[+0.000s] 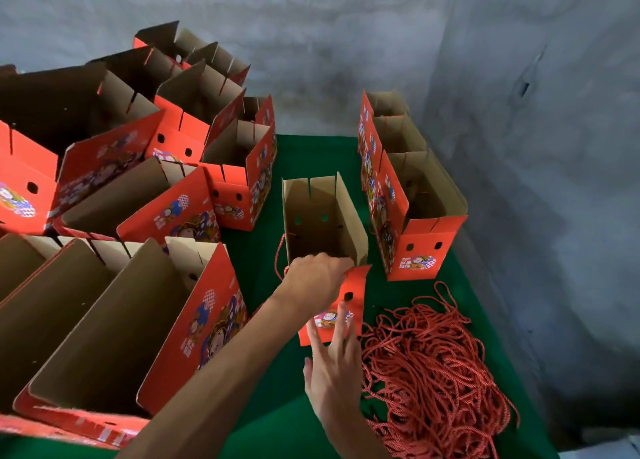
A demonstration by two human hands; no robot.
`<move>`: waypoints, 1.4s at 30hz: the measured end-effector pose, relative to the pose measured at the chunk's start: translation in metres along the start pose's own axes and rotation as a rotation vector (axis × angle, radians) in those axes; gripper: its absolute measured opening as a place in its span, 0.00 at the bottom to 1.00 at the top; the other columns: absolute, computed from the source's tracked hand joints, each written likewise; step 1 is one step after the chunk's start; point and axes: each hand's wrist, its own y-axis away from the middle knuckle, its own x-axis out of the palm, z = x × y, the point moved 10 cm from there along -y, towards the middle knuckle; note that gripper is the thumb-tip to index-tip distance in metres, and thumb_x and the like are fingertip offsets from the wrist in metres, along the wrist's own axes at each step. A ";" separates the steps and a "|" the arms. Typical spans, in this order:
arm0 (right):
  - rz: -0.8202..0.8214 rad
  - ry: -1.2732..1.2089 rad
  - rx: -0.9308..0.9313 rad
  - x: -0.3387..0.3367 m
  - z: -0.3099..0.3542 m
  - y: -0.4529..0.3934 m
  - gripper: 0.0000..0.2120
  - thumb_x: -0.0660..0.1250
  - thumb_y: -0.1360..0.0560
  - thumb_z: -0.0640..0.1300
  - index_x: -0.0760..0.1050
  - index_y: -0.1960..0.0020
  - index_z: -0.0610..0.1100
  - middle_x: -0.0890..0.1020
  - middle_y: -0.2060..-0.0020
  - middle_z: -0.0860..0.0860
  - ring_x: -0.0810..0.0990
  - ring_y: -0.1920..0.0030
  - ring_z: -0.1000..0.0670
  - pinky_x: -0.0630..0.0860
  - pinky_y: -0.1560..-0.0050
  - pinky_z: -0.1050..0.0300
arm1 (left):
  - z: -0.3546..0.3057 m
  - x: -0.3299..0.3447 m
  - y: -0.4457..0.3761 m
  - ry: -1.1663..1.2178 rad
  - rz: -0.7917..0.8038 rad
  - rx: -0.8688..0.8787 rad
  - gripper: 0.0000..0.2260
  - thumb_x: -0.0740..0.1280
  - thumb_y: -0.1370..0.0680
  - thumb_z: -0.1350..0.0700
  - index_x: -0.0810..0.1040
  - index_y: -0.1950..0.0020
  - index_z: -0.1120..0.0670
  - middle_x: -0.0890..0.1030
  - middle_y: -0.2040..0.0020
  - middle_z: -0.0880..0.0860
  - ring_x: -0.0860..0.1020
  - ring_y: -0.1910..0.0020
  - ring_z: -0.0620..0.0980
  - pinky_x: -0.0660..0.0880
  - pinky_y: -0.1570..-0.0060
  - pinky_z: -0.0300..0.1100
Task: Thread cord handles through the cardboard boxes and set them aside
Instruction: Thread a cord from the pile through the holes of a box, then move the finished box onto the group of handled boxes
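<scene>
Red cardboard box (325, 230) stands open at centre on the green cloth (311, 153), its near rim gripped by the left hand (311, 280). The right hand (334, 365), fingers spread and empty, touches its near face beside the cord pile (429, 365). Steadying the rim should ease threading.

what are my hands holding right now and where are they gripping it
The left hand grips the near top edge of the open cardboard box. The right hand holds nothing; its straight fingers rest against the box's red front panel.
</scene>
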 end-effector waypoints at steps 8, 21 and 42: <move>-0.050 0.083 0.141 -0.021 -0.054 -0.067 0.32 0.77 0.28 0.50 0.73 0.26 0.53 0.61 0.21 0.35 0.67 0.25 0.31 0.74 0.32 0.39 | -0.022 -0.008 -0.050 -0.090 -0.078 -0.013 0.08 0.59 0.15 0.54 0.75 0.39 0.50 0.84 0.49 0.54 0.84 0.51 0.61 0.70 0.62 0.47; 0.156 -0.104 0.042 0.023 -0.093 -0.166 0.25 0.68 0.21 0.48 0.70 0.27 0.40 0.72 0.37 0.41 0.76 0.38 0.39 0.74 0.36 0.48 | 0.011 0.023 -0.076 0.227 -0.115 0.053 0.19 0.61 0.16 0.54 0.71 0.24 0.50 0.68 0.22 0.50 0.64 0.23 0.50 0.62 0.26 0.50; 0.483 0.008 0.000 0.137 -0.076 -0.127 0.11 0.66 0.18 0.46 0.80 0.39 0.43 0.82 0.45 0.47 0.81 0.46 0.48 0.79 0.42 0.53 | 0.164 -0.003 0.102 0.131 -0.032 -0.783 0.29 0.64 0.17 0.53 0.53 0.20 0.52 0.68 0.26 0.55 0.74 0.31 0.60 0.78 0.41 0.56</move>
